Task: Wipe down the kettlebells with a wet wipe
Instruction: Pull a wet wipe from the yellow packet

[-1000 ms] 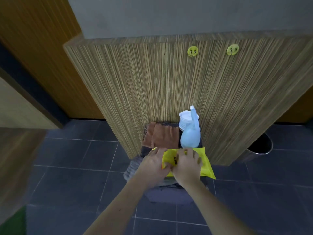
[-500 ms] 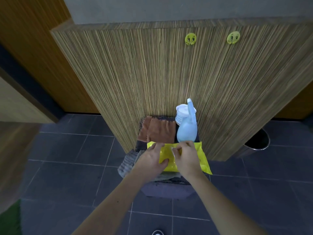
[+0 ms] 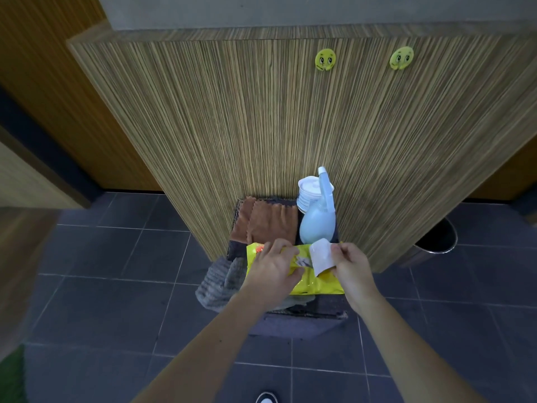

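Note:
A yellow wet-wipe pack (image 3: 316, 282) lies across the top of a dark basket (image 3: 302, 318) on the floor. My left hand (image 3: 274, 267) presses down on the pack's left half and holds it. My right hand (image 3: 350, 264) pinches the pack's white seal flap (image 3: 320, 257), which is peeled up and back to the right. No kettlebell is in view.
In the basket are brown cloths (image 3: 266, 221), a pale blue spray bottle (image 3: 318, 221), a stack of white cups (image 3: 307, 196) and a grey cloth (image 3: 222, 282). A striped wood panel (image 3: 261, 126) rises behind. A steel bin (image 3: 434, 239) stands at right on dark tiles.
My right hand has peeled the white flap up and toward the right. My left hand has stayed on the pack. The view has tipped down slightly.

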`<action>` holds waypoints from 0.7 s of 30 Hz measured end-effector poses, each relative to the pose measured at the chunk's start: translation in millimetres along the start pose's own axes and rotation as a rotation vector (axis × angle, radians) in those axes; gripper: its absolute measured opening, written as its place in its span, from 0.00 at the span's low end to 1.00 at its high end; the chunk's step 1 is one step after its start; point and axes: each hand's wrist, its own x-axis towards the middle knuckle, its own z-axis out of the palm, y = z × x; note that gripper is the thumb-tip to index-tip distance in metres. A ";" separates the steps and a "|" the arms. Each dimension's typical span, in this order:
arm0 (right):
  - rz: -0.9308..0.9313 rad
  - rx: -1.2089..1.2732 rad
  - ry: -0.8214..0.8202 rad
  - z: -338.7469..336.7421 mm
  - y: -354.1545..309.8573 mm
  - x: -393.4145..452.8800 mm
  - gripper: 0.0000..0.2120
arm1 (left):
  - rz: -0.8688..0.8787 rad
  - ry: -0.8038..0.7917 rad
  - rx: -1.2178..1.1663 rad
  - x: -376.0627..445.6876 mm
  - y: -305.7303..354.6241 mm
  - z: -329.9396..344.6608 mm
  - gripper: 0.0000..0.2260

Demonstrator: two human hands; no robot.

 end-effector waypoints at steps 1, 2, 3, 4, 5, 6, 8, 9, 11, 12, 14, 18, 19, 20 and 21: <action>0.018 0.033 -0.006 -1.3 2.6 2.3 0.08 | 0.013 0.006 0.002 3.5 3.3 2.3 0.19; 0.033 0.061 -0.014 -2.0 4.3 4.2 0.08 | 0.027 0.018 0.001 6.5 5.8 5.1 0.17; 0.040 0.073 -0.018 -2.4 5.8 5.6 0.08 | 0.039 0.034 -0.001 8.8 8.5 6.7 0.15; 0.042 0.077 -0.018 -2.4 7.9 6.8 0.07 | 0.049 0.046 -0.002 10.8 10.2 8.2 0.12; 0.041 0.074 -0.017 -2.1 9.3 7.3 0.07 | 0.056 0.054 -0.002 12.4 11.1 9.3 0.10; 0.041 0.076 -0.018 -1.8 10.5 8.1 0.07 | 0.061 0.059 -0.002 13.9 11.5 10.3 0.09; 0.042 0.084 -0.024 -1.1 11.9 9.2 0.07 | 0.061 0.059 -0.013 16.3 10.7 11.1 0.08; 0.047 0.086 -0.025 -0.9 12.4 9.5 0.07 | 0.061 0.057 -0.018 17.3 10.3 10.8 0.08; 0.051 0.096 -0.020 -0.4 12.2 9.4 0.07 | 0.069 0.044 -0.015 18.9 10.4 9.4 0.09; 0.049 0.100 -0.018 -0.1 11.4 9.0 0.07 | 0.073 0.033 -0.009 19.9 11.1 8.8 0.09; 0.043 0.104 -0.018 0.6 10.9 8.5 0.07 | 0.078 0.018 0.006 21.3 13.2 7.1 0.07; 0.051 0.104 -0.020 0.9 9.3 6.8 0.08 | 0.086 0.023 0.015 20.5 17.4 4.8 0.05; 0.051 0.101 -0.019 1.1 8.7 6.5 0.08 | 0.082 0.022 0.010 19.9 18.4 3.8 0.06; 0.048 0.101 -0.017 1.5 8.5 6.3 0.08 | 0.077 0.025 0.004 19.2 18.8 3.3 0.06; 0.047 0.098 -0.014 1.7 7.9 6.1 0.08 | 0.073 0.032 -0.002 18.7 19.1 2.8 0.06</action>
